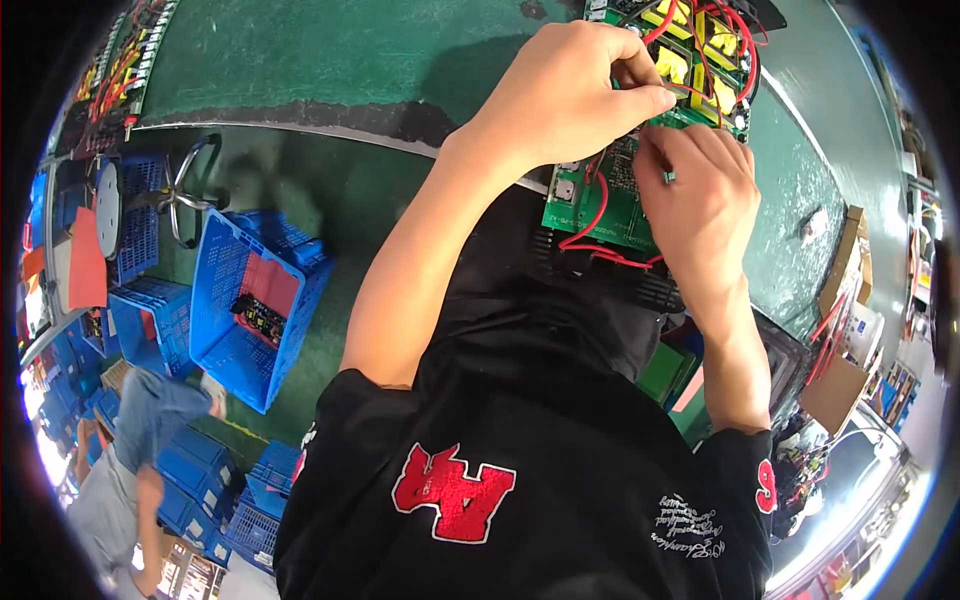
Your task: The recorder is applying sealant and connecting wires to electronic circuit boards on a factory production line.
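Observation:
A green circuit board (590,205) with red wires and yellow transformers (695,55) lies at the near edge of a green workbench (330,55). My left hand (575,95) is curled over the board's middle, its fingertips pinching a red wire (668,95) next to the yellow parts. Just to the right and below, my right hand (700,195) rests on the board with its fingers closed around something small at the wire's end; what it is stays hidden. More red wire (598,215) loops over the board's near side.
Blue plastic crates (250,300) stand on the green floor at left, one holding a dark part. Another person (140,440) bends over crates at lower left. Cardboard boxes (840,380) and wires sit at right. More boards (120,70) line the bench's far left.

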### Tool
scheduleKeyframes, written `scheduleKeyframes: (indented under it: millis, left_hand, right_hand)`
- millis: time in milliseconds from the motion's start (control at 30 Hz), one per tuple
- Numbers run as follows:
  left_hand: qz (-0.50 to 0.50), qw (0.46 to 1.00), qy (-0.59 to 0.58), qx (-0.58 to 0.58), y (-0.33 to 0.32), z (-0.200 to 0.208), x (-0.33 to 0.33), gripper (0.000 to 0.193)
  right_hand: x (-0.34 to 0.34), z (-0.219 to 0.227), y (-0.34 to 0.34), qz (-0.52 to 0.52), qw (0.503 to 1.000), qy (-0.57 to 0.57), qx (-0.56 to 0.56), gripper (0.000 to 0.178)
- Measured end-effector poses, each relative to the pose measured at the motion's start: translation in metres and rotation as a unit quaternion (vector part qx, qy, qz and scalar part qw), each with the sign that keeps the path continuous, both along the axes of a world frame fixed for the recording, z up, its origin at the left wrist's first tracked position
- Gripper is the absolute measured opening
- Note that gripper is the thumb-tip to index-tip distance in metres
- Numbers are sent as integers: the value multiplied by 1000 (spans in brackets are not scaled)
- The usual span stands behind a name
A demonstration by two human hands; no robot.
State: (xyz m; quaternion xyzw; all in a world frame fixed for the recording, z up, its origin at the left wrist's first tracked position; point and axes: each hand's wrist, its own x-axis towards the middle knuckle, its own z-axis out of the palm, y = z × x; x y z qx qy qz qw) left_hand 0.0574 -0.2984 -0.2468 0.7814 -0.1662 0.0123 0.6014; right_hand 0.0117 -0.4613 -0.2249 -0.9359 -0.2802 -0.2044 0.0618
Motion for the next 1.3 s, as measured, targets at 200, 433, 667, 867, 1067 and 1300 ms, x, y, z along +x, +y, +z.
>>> scheduleKeyframes:
  millis: [200,433,667,867,1067,1300]
  left_hand:
    - [3,1000,11,-4,1,-3,-5,24]
    - [34,999,-26,21,-3,-11,-23,18]
    - [231,968,-97,29,-15,-6,-128,21]
    - [130,964,230,-30,15,-78,-169,25]
    - [132,964,145,-181,-44,-93,-148,52]
    - [198,970,134,-33,-37,-65,-146,31]
  right_hand:
    - [-1,-8,-1,31,999,2,7,12]
    - [-24,-11,1,-4,999,31,-10,20]
    - [-38,35,-121,-289,921,-111,237,10]
    - [25,7,-246,-520,841,143,27,72]
    - [64,-56,-425,-302,887,260,231,33]
    - [107,11,-296,-113,782,355,499,33]
